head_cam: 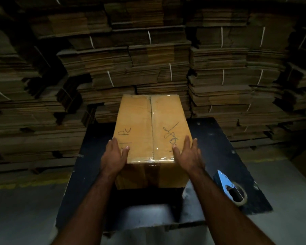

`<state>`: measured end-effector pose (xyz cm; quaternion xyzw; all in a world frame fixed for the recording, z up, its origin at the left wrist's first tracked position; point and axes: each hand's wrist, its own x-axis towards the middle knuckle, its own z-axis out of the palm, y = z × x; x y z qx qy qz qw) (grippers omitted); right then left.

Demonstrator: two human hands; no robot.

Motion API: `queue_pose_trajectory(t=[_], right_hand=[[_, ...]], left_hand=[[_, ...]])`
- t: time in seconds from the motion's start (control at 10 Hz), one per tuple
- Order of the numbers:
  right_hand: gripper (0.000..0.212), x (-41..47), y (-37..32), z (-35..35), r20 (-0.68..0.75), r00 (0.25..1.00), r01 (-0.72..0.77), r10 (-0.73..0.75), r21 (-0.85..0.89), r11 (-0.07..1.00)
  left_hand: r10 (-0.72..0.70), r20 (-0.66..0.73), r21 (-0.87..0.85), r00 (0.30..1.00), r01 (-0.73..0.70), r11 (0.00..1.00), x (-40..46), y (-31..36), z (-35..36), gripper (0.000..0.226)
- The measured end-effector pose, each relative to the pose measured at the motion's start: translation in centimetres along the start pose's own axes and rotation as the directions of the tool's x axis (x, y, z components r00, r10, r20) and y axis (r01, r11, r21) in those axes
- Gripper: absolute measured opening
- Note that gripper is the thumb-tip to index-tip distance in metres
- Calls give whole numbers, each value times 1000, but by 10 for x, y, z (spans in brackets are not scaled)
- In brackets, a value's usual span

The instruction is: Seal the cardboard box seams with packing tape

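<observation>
Hands: left (114, 157), right (188, 156), fingers apart flanking box (152, 128) | black table (219, 147) | stacked cardboard (148, 59) behind

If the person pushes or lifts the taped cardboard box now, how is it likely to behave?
The cardboard box looks stiff: its flaps lie flat under clear tape. Long and low on the dark table, it should slide rather than tip. The left hand and right hand flank it, which hints at bulk. Its weight cannot be judged.

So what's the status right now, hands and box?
Left hand and right hand open, flanking box. Clear tape over top seam. Tape dispenser lying right, untouched. Nothing in the way.
</observation>
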<state>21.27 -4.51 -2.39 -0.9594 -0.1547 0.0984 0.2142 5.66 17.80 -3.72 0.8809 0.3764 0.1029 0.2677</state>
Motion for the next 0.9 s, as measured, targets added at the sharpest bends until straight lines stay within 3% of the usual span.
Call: queue_pose_trajectory(t=[0.2,0.5,0.7,0.8,0.9], right_hand=[[79,-7,31,-14,49,997,55,-53,-44,998],[80,-39,80,-38,-5,996,88,-89,-36,995],[80,-38,106,-48,109,973,189,-205,143,972],[77,-35,109,-55,107,972,194,-210,145,970],[74,-38,103,-61,22,972,231,-233,81,970]], left_hand=[[-18,-12,-21,1000,18,1000,-51,18,13,72],[39,-35,-35,999,-40,999,-92,37,30,72],[-27,33,5,999,27,1000,-93,38,34,75],[-3,-56,112,998,9,994,-96,47,33,69],[143,-116,221,983,-115,969,-102,63,35,62]])
